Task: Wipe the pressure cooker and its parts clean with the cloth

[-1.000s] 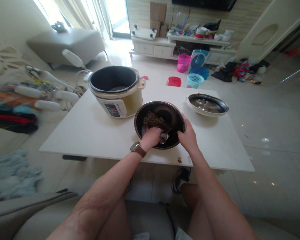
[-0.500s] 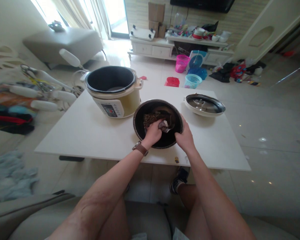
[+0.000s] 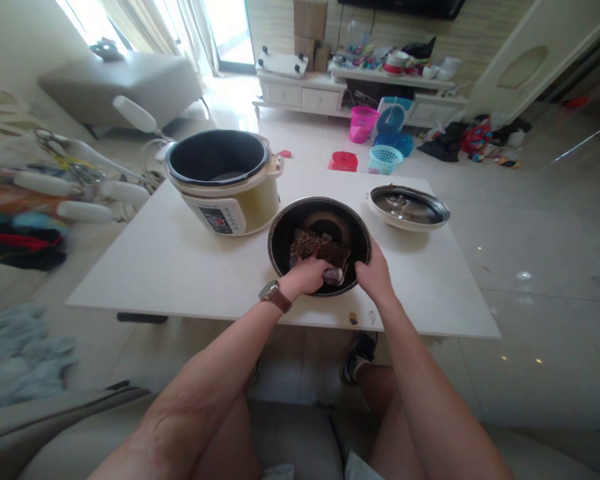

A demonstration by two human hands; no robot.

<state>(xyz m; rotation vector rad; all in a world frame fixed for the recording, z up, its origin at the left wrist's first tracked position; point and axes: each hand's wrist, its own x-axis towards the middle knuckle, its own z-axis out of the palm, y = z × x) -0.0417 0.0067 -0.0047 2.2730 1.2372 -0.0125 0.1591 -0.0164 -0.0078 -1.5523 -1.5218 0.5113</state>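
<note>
left hand (image 3: 307, 275): inside the dark inner pot (image 3: 320, 245), at its near wall, fingers curled tight over a crumpled brown cloth (image 3: 317, 248); a watch (image 3: 274, 294) sits on this wrist.
right hand (image 3: 376, 273): closed over the pot's near-right rim, thumb side toward the inside, nothing else in it.
inner pot: stands upright on the white table (image 3: 180, 267), near its near edge, just right of the cooker body (image 3: 223, 180) and left of the lid (image 3: 409, 207).
key relation: the cloth lies just far of the left palm, spreading toward the pot's middle; the bare ring of the pot floor shows beyond it. the left hand is the nearer one to the cloth; the right hand touches only the rim.
cloth long axis: roughly left to right across the pot.
lid: lies apart from the pot, inner side up as far as can be told.
writing: the cooker has a control panel (image 3: 219, 218) on its front, but its labels are too small to read; no brand can be read anywhere.
</note>
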